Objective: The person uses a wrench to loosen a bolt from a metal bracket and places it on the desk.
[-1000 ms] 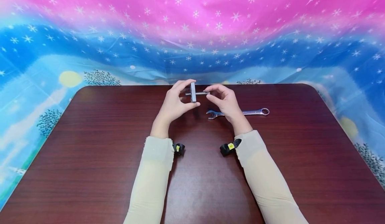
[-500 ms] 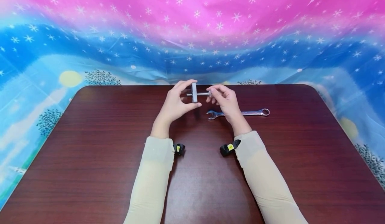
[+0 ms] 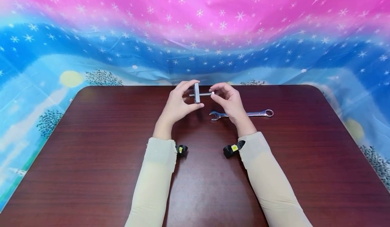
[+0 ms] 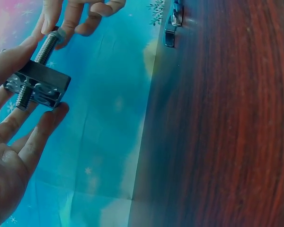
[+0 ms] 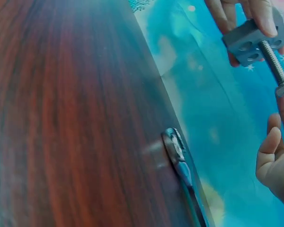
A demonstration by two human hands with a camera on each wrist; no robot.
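Note:
My left hand (image 3: 175, 101) grips a small grey metal block (image 3: 196, 93) between thumb and fingers, raised above the table's far part. Through the block runs a threaded bolt (image 3: 205, 94), lying roughly level, its tip poking out on the left side. At the other end, the thumb and fingertips of my right hand (image 3: 230, 101) pinch the bolt's hex head (image 5: 282, 90). Holes in the block's face (image 5: 248, 41) show in the right wrist view. Seen from the left wrist, the bolt's thread (image 4: 46, 49) stands out on both sides of the block.
A shiny combination wrench (image 3: 259, 114) lies on the dark wood table (image 3: 195, 186), partly behind my right wrist, its open end to the left. Behind the table's far edge hangs a pink and blue cloth (image 3: 195, 44) with snowflakes. Both wrists wear black cameras (image 3: 181, 150).
The right thumb and fingers have curled over the bolt head, then spread back along it. The left hand and block stay nearly in place; the wrench has not moved.

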